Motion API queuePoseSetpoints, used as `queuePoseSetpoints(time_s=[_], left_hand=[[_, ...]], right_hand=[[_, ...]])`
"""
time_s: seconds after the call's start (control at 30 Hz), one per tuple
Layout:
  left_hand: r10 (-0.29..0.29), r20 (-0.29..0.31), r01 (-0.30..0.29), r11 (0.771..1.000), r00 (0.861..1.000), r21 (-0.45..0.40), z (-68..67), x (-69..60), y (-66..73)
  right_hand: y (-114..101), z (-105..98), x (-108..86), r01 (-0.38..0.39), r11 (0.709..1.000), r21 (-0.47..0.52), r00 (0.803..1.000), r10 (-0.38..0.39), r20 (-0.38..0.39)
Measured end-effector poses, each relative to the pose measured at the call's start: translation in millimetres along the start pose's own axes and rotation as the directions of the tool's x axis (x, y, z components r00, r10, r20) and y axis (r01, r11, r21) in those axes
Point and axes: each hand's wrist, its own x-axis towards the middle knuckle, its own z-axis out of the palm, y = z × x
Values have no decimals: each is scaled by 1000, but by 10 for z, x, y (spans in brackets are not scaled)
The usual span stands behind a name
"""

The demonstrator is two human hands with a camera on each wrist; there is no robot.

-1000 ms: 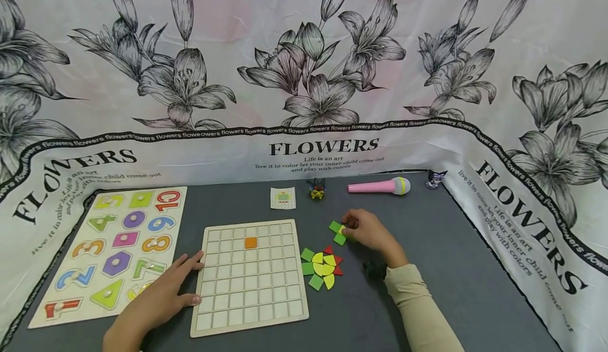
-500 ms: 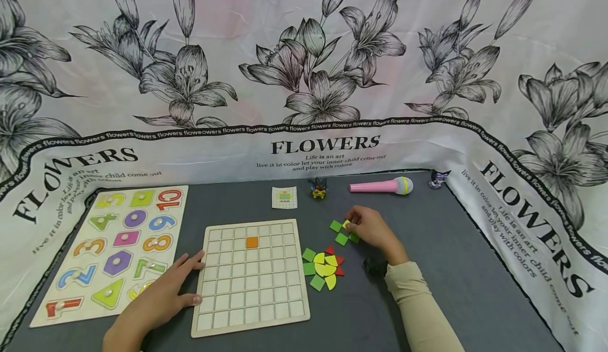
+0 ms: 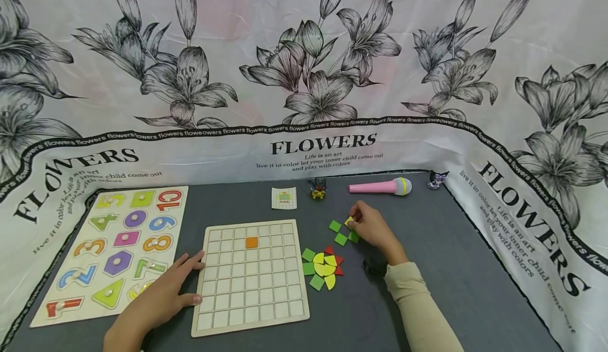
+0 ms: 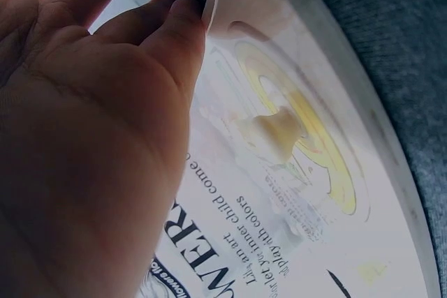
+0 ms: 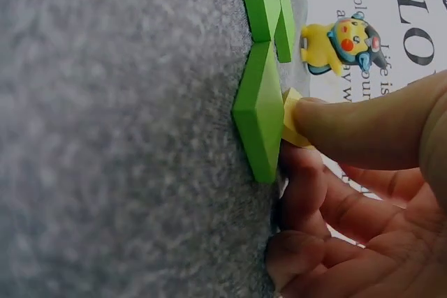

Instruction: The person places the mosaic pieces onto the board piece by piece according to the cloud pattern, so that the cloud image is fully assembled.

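Note:
My right hand (image 3: 375, 229) pinches a small yellow piece (image 5: 293, 118) between thumb and fingers, low over the dark cloth. Close by lie several green square tiles (image 3: 340, 239); one green tile (image 5: 260, 113) stands out just in front of the fingertips in the right wrist view. My left hand (image 3: 159, 296) rests at the left edge of a wooden grid board (image 3: 254, 322), its fingertips and thumb touching the rim. One orange square (image 3: 251, 243) sits in an upper cell of the board.
Green, red and yellow pieces (image 3: 325, 270) form a cluster right of the board. A number puzzle board (image 3: 135, 220) lies at left. Along the back are a pattern card (image 3: 283, 198), a yellow figurine (image 3: 317, 189), a pink toy microphone (image 3: 379, 187) and a dark figurine (image 3: 436, 180).
My right hand has shifted slightly right and back, carrying the yellow piece away from the middle of the green tiles. The left hand and grid board have stayed in place.

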Motion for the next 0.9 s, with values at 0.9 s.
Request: queuePoseSetpoints(time_s=[0.9], left_hand=[[-20,-9,20,999,1000,-35,4,1,54]], right_hand=[[-802,463,28,168,967,191,976,-190,103]])
